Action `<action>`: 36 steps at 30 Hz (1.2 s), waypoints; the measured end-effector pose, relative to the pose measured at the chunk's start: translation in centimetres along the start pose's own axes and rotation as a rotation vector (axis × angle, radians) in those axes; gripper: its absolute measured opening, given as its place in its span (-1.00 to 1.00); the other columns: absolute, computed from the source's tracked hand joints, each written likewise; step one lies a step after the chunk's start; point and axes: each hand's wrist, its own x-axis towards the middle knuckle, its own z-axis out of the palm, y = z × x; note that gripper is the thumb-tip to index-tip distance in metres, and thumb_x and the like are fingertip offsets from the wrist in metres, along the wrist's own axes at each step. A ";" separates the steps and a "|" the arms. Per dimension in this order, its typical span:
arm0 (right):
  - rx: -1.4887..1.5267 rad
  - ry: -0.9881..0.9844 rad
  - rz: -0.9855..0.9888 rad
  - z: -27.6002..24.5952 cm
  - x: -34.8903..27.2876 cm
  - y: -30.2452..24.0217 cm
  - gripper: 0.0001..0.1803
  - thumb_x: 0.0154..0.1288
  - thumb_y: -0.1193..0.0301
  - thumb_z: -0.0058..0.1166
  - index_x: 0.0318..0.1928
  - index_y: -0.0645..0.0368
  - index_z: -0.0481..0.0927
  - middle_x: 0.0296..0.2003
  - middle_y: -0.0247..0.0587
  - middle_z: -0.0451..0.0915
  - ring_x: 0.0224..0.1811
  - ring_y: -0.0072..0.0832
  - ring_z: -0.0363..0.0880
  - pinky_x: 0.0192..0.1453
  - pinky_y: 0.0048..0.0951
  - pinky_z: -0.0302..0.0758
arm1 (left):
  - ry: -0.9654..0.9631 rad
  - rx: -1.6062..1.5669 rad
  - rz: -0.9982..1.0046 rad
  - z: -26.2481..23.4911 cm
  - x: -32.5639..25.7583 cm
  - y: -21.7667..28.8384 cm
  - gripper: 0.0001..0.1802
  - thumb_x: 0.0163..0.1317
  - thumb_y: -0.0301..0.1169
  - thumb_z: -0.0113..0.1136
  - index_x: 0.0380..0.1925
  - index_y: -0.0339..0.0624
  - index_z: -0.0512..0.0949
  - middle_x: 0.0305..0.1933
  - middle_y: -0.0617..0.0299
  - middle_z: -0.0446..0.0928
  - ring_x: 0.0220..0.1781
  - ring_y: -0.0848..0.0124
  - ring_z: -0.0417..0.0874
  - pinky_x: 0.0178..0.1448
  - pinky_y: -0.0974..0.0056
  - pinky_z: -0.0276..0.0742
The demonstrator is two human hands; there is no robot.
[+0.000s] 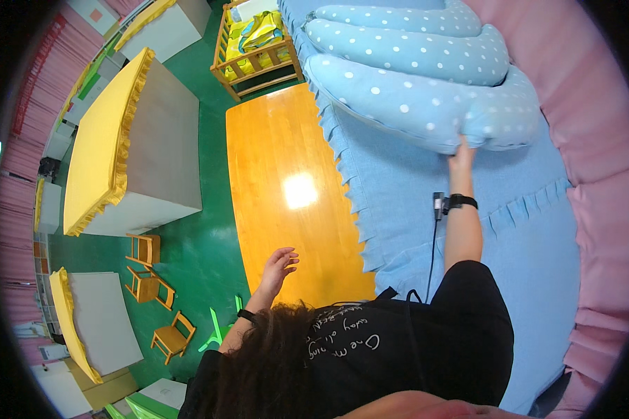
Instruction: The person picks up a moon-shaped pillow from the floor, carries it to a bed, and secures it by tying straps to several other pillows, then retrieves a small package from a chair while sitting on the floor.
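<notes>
My right hand reaches forward and grips the lower edge of a long light-blue pillow with white dots; the fingers are tucked under it. The pillow is folded in several thick rolls on a blue bedsheet with a frilled edge. A black band with a cable sits on that wrist. My left hand hovers open, fingers spread, over a glossy orange wooden platform beside the bed, and holds nothing.
The floor is green. To the left stand beds with yellow frilled covers. Three small wooden chairs stand nearby. A wooden crib with yellow bags stands at the far end. Pink padding lines the right side.
</notes>
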 end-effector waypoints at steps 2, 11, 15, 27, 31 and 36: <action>-0.012 0.052 0.171 -1.3 -1.2 4.5 -0.33 0.17 0.54 0.02 0.25 -0.14 0.07 0.14 -0.16 0.27 0.17 -0.25 0.29 0.13 -0.06 0.39 | -0.024 -0.022 -0.009 0.5 -0.2 -0.3 -0.75 0.26 -0.43 -0.10 -0.07 -0.16 0.38 -0.14 0.24 0.48 -0.10 0.42 0.50 -0.08 0.33 0.40; -0.364 0.130 0.464 3.0 -1.5 1.7 -0.27 0.23 0.31 0.03 0.28 -0.19 -0.11 0.19 -0.05 0.17 0.09 0.02 0.32 0.06 0.05 0.37 | -0.025 0.017 0.045 -1.1 -3.6 -2.3 -0.76 0.26 -0.44 -0.10 -0.07 -0.15 0.40 -0.15 0.25 0.49 -0.11 0.43 0.50 -0.09 0.35 0.41; -0.240 0.248 0.409 1.0 -7.2 0.1 -0.30 0.24 0.35 -0.06 0.29 -0.03 -0.14 0.19 0.04 0.16 0.03 -0.02 0.41 -0.01 0.02 0.40 | 0.018 -0.015 0.103 -2.7 -5.4 -2.6 -0.77 0.26 -0.43 -0.10 -0.09 -0.13 0.41 -0.17 0.26 0.49 -0.12 0.43 0.51 -0.10 0.33 0.40; -0.258 0.279 0.224 -16.8 -33.4 -16.8 -0.60 0.26 0.36 -0.10 0.09 0.20 0.28 -0.03 -0.10 0.44 0.01 -0.24 0.44 -0.06 -0.28 0.39 | -0.143 -0.034 0.064 -4.5 -11.7 -10.2 -0.74 0.24 -0.40 -0.08 -0.08 -0.15 0.39 -0.17 0.25 0.49 -0.14 0.43 0.51 -0.12 0.32 0.40; -0.274 0.481 0.065 -23.6 -45.4 -25.1 -0.64 0.27 0.37 -0.13 0.04 0.24 0.32 -0.06 -0.06 0.46 -0.08 -0.25 0.49 -0.12 -0.32 0.42 | -0.340 0.112 -0.043 0.5 -12.2 -14.3 -0.74 0.24 -0.40 -0.09 -0.07 -0.15 0.39 -0.18 0.25 0.50 -0.15 0.43 0.51 -0.13 0.34 0.41; -0.234 0.789 -0.098 -32.0 -61.8 -33.8 -0.66 0.26 0.35 -0.13 0.00 0.27 0.35 -0.10 -0.05 0.48 -0.10 -0.29 0.50 -0.14 -0.34 0.42 | -0.695 0.302 -0.152 9.9 -14.6 -20.2 -0.74 0.24 -0.39 -0.09 -0.08 -0.14 0.40 -0.18 0.27 0.50 -0.15 0.48 0.51 -0.12 0.37 0.40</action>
